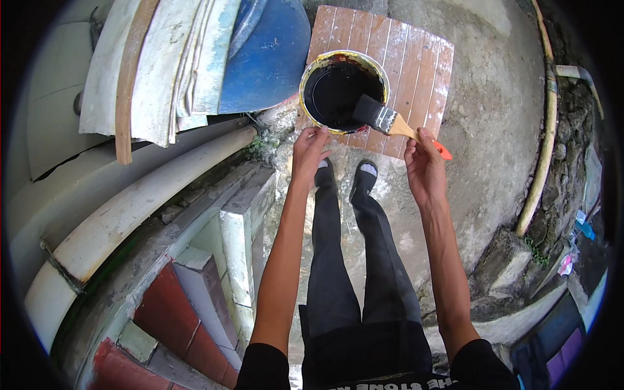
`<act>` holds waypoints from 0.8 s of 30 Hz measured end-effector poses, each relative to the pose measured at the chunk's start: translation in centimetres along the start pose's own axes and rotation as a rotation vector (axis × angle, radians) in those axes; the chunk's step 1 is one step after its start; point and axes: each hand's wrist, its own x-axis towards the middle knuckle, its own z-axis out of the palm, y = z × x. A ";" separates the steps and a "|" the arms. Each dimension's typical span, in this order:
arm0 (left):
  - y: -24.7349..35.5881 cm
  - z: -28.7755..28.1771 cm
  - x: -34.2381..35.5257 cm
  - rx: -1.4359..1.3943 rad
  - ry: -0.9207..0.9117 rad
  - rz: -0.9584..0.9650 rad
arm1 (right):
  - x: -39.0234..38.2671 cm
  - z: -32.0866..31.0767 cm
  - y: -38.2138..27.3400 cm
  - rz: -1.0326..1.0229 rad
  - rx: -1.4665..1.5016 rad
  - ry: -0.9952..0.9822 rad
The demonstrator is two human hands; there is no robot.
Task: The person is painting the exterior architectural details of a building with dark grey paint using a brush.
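An already smeared paintbrush (391,122) is being pinched by the right hand (426,166) over a bucket (303,94), dark paint (339,91) remaining; the rim (382,75) is apparently being touched by the half-curled left hand (309,153), grip unclear, the bucket being carried by a slatted board (422,71).

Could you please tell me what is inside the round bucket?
The bucket holds black liquid. The brush overlaps its lower right side from above, hiding part of it; the bucket's bottom cannot be seen beneath the liquid.
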 end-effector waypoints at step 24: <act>-49.9 -9.5 -54.6 1.050 0.210 -0.302 | -16.8 -11.0 1.5 0.462 -0.281 -0.295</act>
